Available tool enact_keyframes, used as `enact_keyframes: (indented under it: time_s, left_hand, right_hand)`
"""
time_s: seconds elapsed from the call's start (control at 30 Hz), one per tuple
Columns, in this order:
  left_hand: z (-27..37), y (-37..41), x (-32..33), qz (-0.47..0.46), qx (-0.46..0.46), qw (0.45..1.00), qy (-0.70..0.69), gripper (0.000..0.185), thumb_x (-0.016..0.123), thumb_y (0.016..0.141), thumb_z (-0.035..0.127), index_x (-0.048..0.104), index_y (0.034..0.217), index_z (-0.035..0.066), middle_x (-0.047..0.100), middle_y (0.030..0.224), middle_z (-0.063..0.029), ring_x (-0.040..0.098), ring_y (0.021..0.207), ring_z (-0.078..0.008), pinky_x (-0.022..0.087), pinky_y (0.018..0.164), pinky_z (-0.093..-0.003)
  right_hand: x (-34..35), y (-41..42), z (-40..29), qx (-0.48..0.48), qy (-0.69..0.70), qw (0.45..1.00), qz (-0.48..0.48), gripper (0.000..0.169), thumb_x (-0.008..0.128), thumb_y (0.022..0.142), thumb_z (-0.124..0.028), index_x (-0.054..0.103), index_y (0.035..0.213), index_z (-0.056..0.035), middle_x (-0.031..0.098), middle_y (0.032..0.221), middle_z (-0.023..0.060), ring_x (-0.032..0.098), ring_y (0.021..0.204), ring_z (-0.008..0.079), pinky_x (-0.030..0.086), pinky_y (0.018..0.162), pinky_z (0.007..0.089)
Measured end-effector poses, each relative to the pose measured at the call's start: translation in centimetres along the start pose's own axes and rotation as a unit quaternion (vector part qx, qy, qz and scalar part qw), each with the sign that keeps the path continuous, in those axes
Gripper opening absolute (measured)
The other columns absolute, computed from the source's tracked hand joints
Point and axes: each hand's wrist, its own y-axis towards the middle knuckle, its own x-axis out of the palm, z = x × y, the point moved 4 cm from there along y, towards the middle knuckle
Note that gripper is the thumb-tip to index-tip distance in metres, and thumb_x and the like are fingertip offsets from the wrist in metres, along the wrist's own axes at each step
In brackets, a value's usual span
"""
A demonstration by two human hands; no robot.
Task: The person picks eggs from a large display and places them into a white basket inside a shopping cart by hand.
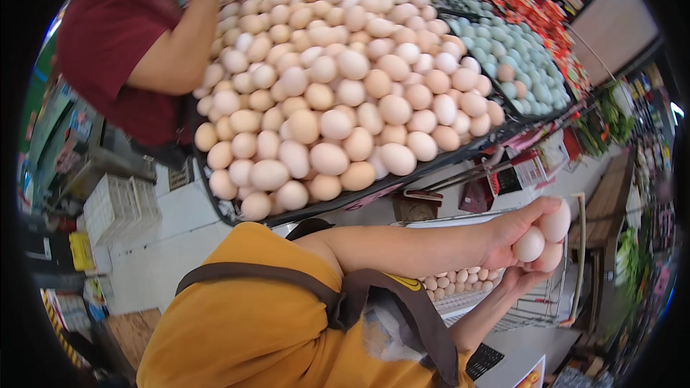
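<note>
Eggs are gathered between my two hands at the right. My left hand, on the upper arm in the picture, is curled around pale eggs. Just beneath it, my right hand is cupped against a pinkish egg; its fingers are partly hidden. Below my left forearm, rows of eggs sit in a white container at a metal shopping cart. A large heap of brown and cream eggs fills a black-edged display bin beside me.
Bluish-green eggs lie in a black tray past the heap, near red packages. A person in a dark red shirt stands at the heap's far left. White crates are stacked on the floor. Green vegetables line the right side.
</note>
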Motion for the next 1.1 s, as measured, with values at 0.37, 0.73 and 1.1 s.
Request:
enact_keyframes:
  time_s: [0.37, 0.73, 1.1]
  left_hand:
    - [13.9, -19.0, 5.5, 0.098, 0.369, 0.912, 0.151, 0.054, 0.063, 0.078, 0.053, 0.050, 0.111, 0.012, 0.058, 0.104, -0.0069, 0.059, 0.092, -0.0158, 0.053, 0.062, -0.0319]
    - [21.2, -35.5, 0.6, 0.492, 0.394, 0.673, 0.387, 0.042, 0.065, 0.081, 0.038, 0.059, 0.106, 0.005, 0.062, 0.095, -0.0068, 0.058, 0.080, -0.0108, 0.048, 0.061, -0.0247]
    - [22.6, -35.1, -0.9, 0.431, 0.232, 0.274, 0.828, 0.044, 0.079, 0.060, 0.034, 0.068, 0.085, 0.001, 0.051, 0.120, -0.0173, 0.054, 0.105, -0.0295, 0.045, 0.089, -0.0362]
  right_hand:
    - [23.6, -1.0, 11.5, 0.225, 0.040, 0.910, -0.345, 0.060, 0.066, 0.077, -0.044, 0.047, 0.123, -0.0107, 0.054, 0.118, 0.0135, 0.057, 0.097, 0.0298, 0.052, 0.066, 0.0403]
    - [37.6, -9.6, 19.7, 0.185, -0.231, 0.796, -0.528, 0.040, 0.070, 0.077, -0.018, 0.054, 0.112, -0.0075, 0.061, 0.094, 0.0030, 0.058, 0.077, 0.0109, 0.049, 0.067, 0.0241]
    - [45.2, -15.0, 27.9, -0.287, -0.543, 0.490, -0.619, 0.053, 0.077, 0.056, -0.034, 0.062, 0.103, -0.0136, 0.046, 0.104, 0.0213, 0.056, 0.090, 0.0344, 0.051, 0.073, 0.0399]
